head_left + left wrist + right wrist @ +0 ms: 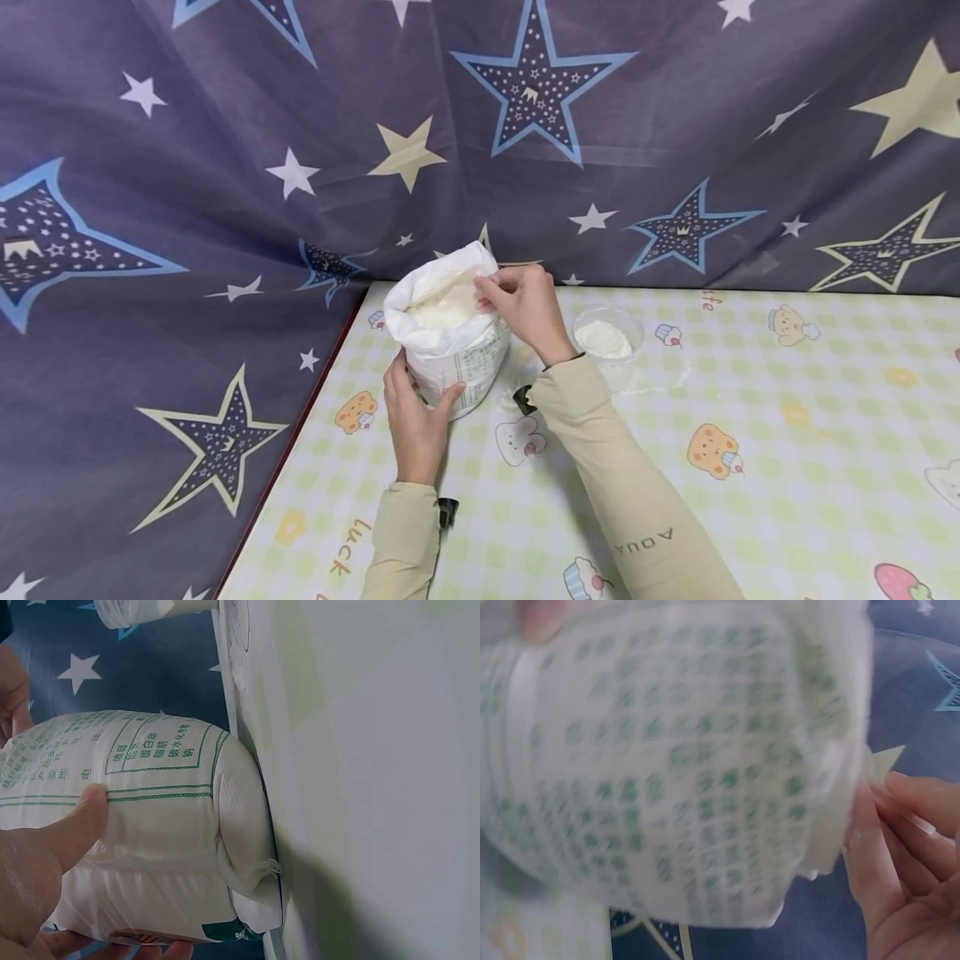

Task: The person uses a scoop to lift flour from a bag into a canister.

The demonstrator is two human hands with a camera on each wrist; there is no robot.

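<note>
A white woven flour bag (459, 367) with green print stands upright on the table, its top rolled open around pale powder (444, 310). My left hand (420, 421) grips its lower left side; in the left wrist view the thumb (88, 817) presses the printed face and the fingers curl underneath. At the right rim is my right hand (525, 304), its thumb and fingers pinching the bag's edge. In the right wrist view, the right hand (911, 862) shows curled fingers beside the rim, partly hidden by the bag. A clear plastic tub (636, 333) holding white powder stands right of the right wrist.
The table has a green-checked cloth (637, 500) with cartoon prints. A dark star-patterned curtain (480, 200) hangs behind and along the left edge. Some white powder (671, 379) is spilled near the tub.
</note>
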